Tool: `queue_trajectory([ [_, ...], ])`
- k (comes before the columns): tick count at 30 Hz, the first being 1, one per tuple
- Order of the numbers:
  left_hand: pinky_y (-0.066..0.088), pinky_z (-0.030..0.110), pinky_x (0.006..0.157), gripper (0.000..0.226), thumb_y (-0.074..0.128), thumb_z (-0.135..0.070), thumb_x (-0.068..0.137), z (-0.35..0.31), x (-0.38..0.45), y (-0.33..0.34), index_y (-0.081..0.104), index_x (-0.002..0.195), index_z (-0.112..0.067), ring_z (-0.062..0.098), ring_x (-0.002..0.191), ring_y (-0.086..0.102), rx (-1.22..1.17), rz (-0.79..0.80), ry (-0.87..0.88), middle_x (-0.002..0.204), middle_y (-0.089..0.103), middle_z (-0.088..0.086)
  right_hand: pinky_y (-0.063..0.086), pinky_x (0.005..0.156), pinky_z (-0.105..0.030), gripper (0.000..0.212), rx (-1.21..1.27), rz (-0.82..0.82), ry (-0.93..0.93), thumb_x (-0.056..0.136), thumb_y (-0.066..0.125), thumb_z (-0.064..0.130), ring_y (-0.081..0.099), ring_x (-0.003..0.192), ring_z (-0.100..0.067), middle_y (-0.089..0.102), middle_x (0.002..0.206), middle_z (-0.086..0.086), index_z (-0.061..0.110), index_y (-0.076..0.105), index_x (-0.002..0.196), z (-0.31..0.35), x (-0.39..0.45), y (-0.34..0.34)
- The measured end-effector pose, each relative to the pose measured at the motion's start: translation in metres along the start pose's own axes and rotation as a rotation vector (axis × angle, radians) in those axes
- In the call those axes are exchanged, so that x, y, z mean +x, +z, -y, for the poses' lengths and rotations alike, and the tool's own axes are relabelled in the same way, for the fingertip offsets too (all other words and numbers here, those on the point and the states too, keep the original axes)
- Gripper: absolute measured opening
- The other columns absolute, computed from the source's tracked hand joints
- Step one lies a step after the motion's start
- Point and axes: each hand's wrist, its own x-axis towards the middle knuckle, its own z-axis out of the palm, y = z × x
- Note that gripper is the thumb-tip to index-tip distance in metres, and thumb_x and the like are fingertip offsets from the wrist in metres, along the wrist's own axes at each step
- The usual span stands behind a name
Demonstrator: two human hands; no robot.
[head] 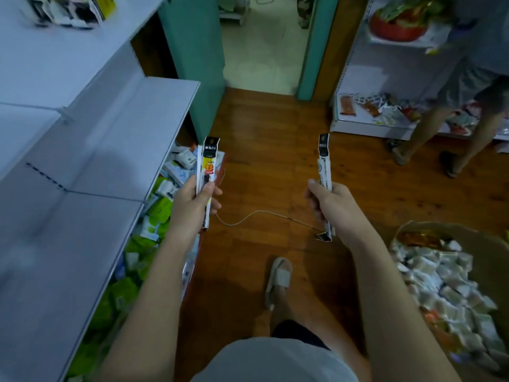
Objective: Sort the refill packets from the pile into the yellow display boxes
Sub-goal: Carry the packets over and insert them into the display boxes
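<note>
My left hand point(194, 206) grips a long narrow refill packet point(208, 158) with a black top and a yellow-and-white body, held upright above the floor beside the white shelf. My right hand point(327, 206) grips a second slim refill packet point(324, 158), black at the top and white below, also upright; its lower end sticks out under my fist. A yellow display box point(104, 5) with several black-and-white packets stands at the far left on the top shelf. A cardboard box point(484, 244) at my right holds a pile of small packets point(446, 285).
White shelves point(91, 150) run along the left, with green and white packages point(154, 210) on the lowest level. Another person's legs point(429, 128) stand at the right by a second shelf of goods. A thin cable point(248, 216) lies on the wooden floor. My sandalled foot point(279, 279) is below.
</note>
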Motion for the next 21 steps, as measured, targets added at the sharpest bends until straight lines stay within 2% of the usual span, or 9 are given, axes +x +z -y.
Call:
queue_trajectory([
  [3,0.052,0.024,0.058,0.017,0.046,-0.019,0.104,-0.011,0.062,0.016,0.061,0.098,-0.023,0.009,0.060,0.060,0.049,-0.023,-0.015,0.079,0.065,-0.003,0.037,0.055,-0.028,0.036,0.013,0.056,-0.020,0.105,0.047,0.033,0.043,0.055,-0.012,0.047,0.058,0.004,0.013,0.062,0.079,0.018,0.070,-0.001],
  [6,0.048,0.032,0.054,0.021,0.043,-0.016,0.106,-0.034,0.124,0.021,0.061,0.095,-0.020,0.016,0.053,0.053,0.019,-0.037,-0.004,0.070,0.060,0.000,0.036,0.057,-0.029,0.035,0.003,0.076,-0.025,0.105,0.048,0.033,0.043,0.056,-0.012,0.047,0.059,0.005,0.015,0.063,0.079,0.051,0.139,-0.001],
  [8,0.046,0.036,0.053,0.022,0.040,-0.015,0.107,-0.053,0.167,0.020,0.061,0.104,-0.022,0.018,0.051,0.046,-0.048,-0.046,0.052,0.072,0.059,-0.002,0.034,0.055,-0.028,0.035,0.018,0.112,-0.058,0.105,0.048,0.033,0.041,0.052,-0.010,0.045,0.057,0.006,0.016,0.063,0.078,0.077,0.183,0.001],
  [10,0.041,0.036,0.052,0.027,0.037,-0.009,0.105,-0.065,0.208,0.017,0.062,0.109,-0.019,0.017,0.048,0.041,-0.097,-0.121,0.053,0.074,0.057,0.001,0.032,0.052,-0.028,0.033,0.029,0.143,-0.091,0.104,0.049,0.033,0.038,0.050,-0.010,0.044,0.056,0.008,0.016,0.062,0.079,0.103,0.227,0.007],
  [12,0.034,0.034,0.049,0.031,0.035,0.000,0.096,-0.073,0.241,0.012,0.061,0.110,-0.007,0.016,0.046,0.037,-0.147,-0.194,0.006,0.069,0.055,0.001,0.031,0.050,-0.027,0.029,0.015,0.142,-0.098,0.103,0.050,0.032,0.038,0.050,-0.010,0.044,0.058,0.007,0.017,0.061,0.081,0.126,0.265,0.019],
  [14,0.035,0.031,0.046,0.035,0.033,0.003,0.090,-0.075,0.269,0.004,0.059,0.115,0.000,0.017,0.045,0.037,-0.197,-0.228,-0.017,0.066,0.055,0.000,0.032,0.049,-0.026,0.026,-0.006,0.185,-0.098,0.102,0.052,0.029,0.038,0.048,-0.009,0.044,0.059,0.006,0.016,0.060,0.081,0.146,0.297,0.035],
  [18,0.043,0.027,0.046,0.041,0.031,0.003,0.094,-0.074,0.335,-0.014,0.062,0.116,-0.011,0.019,0.049,0.042,-0.257,-0.299,-0.021,0.072,0.056,0.003,0.031,0.048,-0.025,0.028,-0.047,0.307,-0.098,0.103,0.052,0.028,0.037,0.046,-0.009,0.044,0.058,0.004,0.013,0.060,0.080,0.176,0.365,0.072],
  [21,0.040,0.032,0.049,0.039,0.031,0.004,0.097,-0.070,0.400,-0.022,0.063,0.114,-0.011,0.020,0.048,0.042,-0.276,-0.311,-0.025,0.071,0.055,0.004,0.031,0.046,-0.024,0.031,-0.086,0.332,-0.099,0.104,0.050,0.025,0.037,0.047,-0.011,0.044,0.057,0.003,0.012,0.060,0.078,0.201,0.422,0.098],
])
